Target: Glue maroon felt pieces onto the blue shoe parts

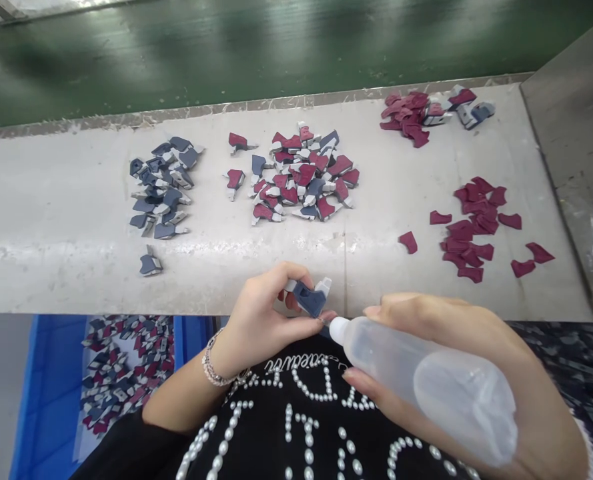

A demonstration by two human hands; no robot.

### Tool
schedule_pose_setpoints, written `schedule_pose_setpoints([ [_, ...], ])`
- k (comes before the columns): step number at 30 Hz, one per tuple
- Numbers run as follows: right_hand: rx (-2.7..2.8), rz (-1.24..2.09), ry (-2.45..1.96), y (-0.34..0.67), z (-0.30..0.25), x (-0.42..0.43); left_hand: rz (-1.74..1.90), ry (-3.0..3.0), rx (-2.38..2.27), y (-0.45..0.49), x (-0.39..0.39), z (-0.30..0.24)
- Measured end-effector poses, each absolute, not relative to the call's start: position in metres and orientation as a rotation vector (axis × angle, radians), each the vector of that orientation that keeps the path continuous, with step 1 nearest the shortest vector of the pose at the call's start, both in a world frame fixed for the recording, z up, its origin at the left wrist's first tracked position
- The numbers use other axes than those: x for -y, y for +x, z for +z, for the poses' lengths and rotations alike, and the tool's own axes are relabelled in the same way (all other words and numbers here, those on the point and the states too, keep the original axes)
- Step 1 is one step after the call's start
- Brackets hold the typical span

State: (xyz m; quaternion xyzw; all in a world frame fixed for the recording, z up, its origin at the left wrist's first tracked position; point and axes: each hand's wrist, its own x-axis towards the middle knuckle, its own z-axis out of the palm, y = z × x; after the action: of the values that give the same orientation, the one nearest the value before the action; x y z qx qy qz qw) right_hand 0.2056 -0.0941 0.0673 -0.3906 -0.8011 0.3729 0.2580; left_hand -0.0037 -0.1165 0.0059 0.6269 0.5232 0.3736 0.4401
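Note:
Between the thumb and fingers of my left hand (269,310) is a small dark blue and light grey plastic part (310,297), held just above the table's front edge. My right hand (481,333) is wrapped round a translucent squeeze bottle (426,383) with a white cap. The bottle lies tilted, its nozzle pointing left at the left thumb tip and the lower edge of the part. Whether the nozzle touches the part I cannot tell. Beyond my hands lies a pile of red, blue and grey parts (303,175).
A pile of blue-grey parts (163,187) lies left on the table (66,220). Dark red pieces (476,220) lie loose at right, with another red heap (409,117) behind. A blue bin (51,393) of mixed parts stands below left. A metal panel (581,147) bounds the right end.

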Motion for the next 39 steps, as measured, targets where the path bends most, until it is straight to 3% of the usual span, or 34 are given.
schedule_pose_setpoints([
  [21, 2.124, 1.056, -1.087, 0.2017, 0.0650, 0.0877, 0.742, 1.722, -1.304, -0.0019, 0.1171, 0.0047],
  [26, 2.078, 0.872, -1.138, 0.2058, 0.0666, 0.0901, 0.760, 1.682, -1.296, -0.0021, 0.1156, 0.0055],
  [33, 2.051, 1.117, -1.092, 0.2058, 0.0687, 0.0876, 0.748, 1.676, -1.293, -0.0021, 0.1142, 0.0066],
  [39, 2.093, 1.104, -1.095, 0.2040, 0.0687, 0.0868, 0.735, 1.678, -1.286, -0.0032, 0.1167, 0.0065],
])
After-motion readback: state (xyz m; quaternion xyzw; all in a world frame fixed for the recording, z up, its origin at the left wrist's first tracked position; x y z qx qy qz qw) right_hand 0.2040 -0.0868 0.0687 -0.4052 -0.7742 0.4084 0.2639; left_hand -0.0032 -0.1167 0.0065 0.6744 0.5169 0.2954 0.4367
